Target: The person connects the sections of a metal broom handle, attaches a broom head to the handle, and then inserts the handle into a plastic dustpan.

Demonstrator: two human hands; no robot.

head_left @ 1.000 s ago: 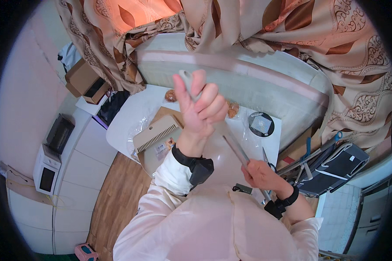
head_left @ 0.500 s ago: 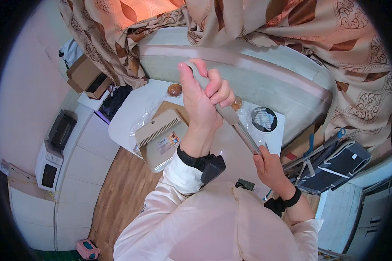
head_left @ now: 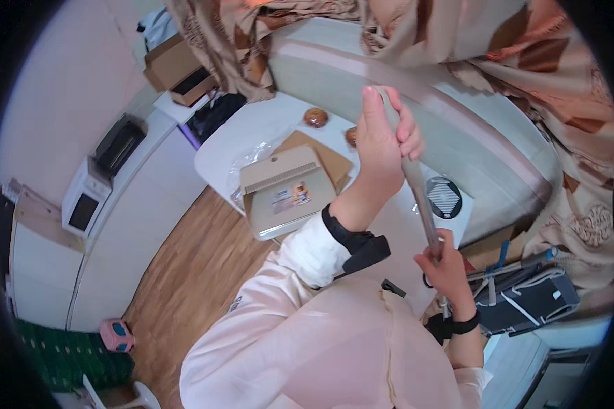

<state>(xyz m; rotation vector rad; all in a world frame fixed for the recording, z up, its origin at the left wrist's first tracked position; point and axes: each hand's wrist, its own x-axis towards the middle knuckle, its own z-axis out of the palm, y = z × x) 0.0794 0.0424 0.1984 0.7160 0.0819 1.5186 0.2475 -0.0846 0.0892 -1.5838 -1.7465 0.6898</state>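
Observation:
A long metal pole with a beige grip [head_left: 416, 180] slants in front of me. High up, my left hand [head_left: 383, 140] is closed round the grip, its thumb pointing up along it. Lower and to the right, my right hand [head_left: 447, 266] is closed on the pole's metal part; what lies below that hand is partly hidden. A beige dustpan [head_left: 283, 174] with a row of comb teeth and a picture label rests on the white table [head_left: 218, 160], left of my left forearm. Flat brown cardboard [head_left: 338, 170] lies under it, with clear plastic wrap beside it.
Two round brown objects, one of them a wrapped ball [head_left: 315, 117], lie at the table's back. A black round disc [head_left: 444, 198] with a pale striped middle sits at its right. Folded dark-framed gear [head_left: 532, 296] stands at right; a microwave [head_left: 86, 198] sits on the left counter.
The view has swung, so the table and counter now appear farther right. Both hands still grip the pole, which now stands steeper.

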